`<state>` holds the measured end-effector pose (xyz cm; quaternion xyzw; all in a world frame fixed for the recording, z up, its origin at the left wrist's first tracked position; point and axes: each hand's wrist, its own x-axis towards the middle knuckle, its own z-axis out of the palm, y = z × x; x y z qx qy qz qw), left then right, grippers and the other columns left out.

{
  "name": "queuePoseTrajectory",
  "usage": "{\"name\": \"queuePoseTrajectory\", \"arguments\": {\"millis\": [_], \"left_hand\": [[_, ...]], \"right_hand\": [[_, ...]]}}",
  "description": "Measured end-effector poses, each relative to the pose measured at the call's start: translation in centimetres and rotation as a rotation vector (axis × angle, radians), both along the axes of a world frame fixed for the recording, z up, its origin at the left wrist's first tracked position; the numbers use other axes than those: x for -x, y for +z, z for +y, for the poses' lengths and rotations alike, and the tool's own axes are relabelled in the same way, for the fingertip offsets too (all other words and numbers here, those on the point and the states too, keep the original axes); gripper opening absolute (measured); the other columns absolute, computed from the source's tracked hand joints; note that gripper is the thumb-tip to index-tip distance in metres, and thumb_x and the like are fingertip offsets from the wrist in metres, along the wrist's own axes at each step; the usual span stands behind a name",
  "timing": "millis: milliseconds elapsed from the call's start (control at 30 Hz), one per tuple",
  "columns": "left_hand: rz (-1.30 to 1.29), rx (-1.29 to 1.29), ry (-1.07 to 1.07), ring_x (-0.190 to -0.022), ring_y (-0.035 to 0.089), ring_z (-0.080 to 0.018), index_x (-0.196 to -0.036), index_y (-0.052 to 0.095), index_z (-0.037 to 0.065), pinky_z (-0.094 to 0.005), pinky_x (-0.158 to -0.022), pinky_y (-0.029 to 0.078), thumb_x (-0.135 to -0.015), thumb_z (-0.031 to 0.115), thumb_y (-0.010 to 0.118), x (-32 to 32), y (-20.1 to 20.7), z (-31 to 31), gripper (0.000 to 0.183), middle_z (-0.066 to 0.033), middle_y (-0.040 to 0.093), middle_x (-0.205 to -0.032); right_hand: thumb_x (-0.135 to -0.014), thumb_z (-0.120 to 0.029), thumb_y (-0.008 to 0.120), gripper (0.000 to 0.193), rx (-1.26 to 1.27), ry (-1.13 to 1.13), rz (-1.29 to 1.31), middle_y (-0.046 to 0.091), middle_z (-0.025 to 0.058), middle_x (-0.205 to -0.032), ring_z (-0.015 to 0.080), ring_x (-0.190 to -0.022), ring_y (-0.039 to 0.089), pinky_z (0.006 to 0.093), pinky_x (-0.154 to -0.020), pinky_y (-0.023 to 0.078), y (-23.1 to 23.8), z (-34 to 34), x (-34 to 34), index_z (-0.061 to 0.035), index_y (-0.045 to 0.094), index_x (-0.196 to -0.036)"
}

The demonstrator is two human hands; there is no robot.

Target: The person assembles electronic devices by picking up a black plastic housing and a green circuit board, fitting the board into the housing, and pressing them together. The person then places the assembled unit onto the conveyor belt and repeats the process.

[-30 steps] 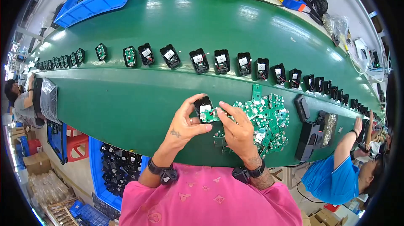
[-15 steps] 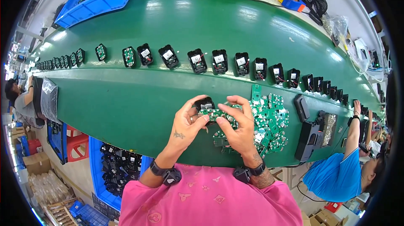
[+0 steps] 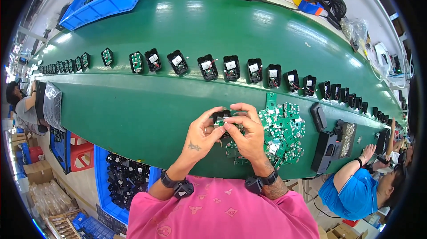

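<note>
In front of me, over the green bench, my left hand [image 3: 198, 140] grips a small black plastic housing [image 3: 221, 115] from its left side, fingers closed. A green circuit board [image 3: 219, 124] lies across the near part of that housing. My right hand [image 3: 250, 140] is closed on the board from the right, thumb and fingertips pressed close to the left thumb. The fingers cover much of both parts, so how deep the board sits is hidden. Just right of my right hand spreads a pile of green circuit boards [image 3: 284, 128].
A curved row of black housings [image 3: 207, 67] crosses the bench beyond my hands; those at left carry green boards [image 3: 106, 56]. A dark device [image 3: 326, 150] stands at right, near a person in blue [image 3: 353, 192]. Blue bins [image 3: 104, 5] hold black parts.
The board has come over the housing, and my right hand has shifted slightly left against it. At right, the person in blue has drawn an arm back from the row.
</note>
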<state>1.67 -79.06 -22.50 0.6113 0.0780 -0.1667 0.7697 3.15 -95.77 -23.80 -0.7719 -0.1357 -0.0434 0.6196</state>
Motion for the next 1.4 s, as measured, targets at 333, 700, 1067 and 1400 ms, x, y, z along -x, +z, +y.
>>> {"name": "queuePoseTrajectory", "arguments": {"millis": [333,700,1067,1400], "left_hand": [[-0.007,0.041,-0.037,-0.096,0.068,-0.0129,-0.140,0.046,-0.003,-0.0207,-0.066,0.056,-0.094,0.008,0.065,0.2,0.7,-0.6,0.051,-0.0135,0.064,-0.118],[-0.018,0.049,0.012,-0.100,0.066,-0.0145,-0.139,0.047,-0.004,-0.0260,-0.079,0.057,-0.093,-0.001,0.060,0.3,0.4,-1.2,0.048,-0.0141,0.064,-0.118],[-0.359,-0.397,0.215,-0.099,0.067,-0.0164,-0.142,0.047,-0.003,-0.0269,-0.085,0.056,-0.087,-0.007,0.065,0.3,2.5,-1.4,0.058,-0.0132,0.066,-0.114],[-0.494,-0.551,0.184,-0.097,0.068,-0.0171,-0.137,0.054,-0.002,-0.0281,-0.078,0.061,-0.082,-0.009,0.068,0.3,3.1,-1.6,0.057,-0.0156,0.067,-0.112]], "right_hand": [[-0.085,-0.007,0.072,0.013,-0.076,0.048,0.042,0.057,0.0136,-0.130,0.0249,-0.120,0.053,0.0390,-0.098,0.044,0.0,-0.3,-0.7,-0.0022,0.075,-0.097],[-0.086,-0.006,0.068,0.007,-0.020,0.050,0.013,0.054,0.0162,-0.131,0.0290,-0.121,0.051,0.0419,-0.099,0.044,0.6,-0.5,-0.1,-0.0018,0.072,-0.089],[-0.079,-0.001,0.073,0.012,0.263,-0.130,-0.275,0.061,0.0099,-0.089,0.0251,-0.069,0.055,0.0373,-0.064,0.044,2.4,0.2,0.6,-0.0043,0.065,-0.087],[-0.079,0.001,0.071,0.012,0.277,-0.056,-0.421,0.059,0.0065,-0.075,0.0253,-0.064,0.056,0.0366,-0.061,0.043,2.0,-0.9,0.0,-0.0037,0.063,-0.086]]}}
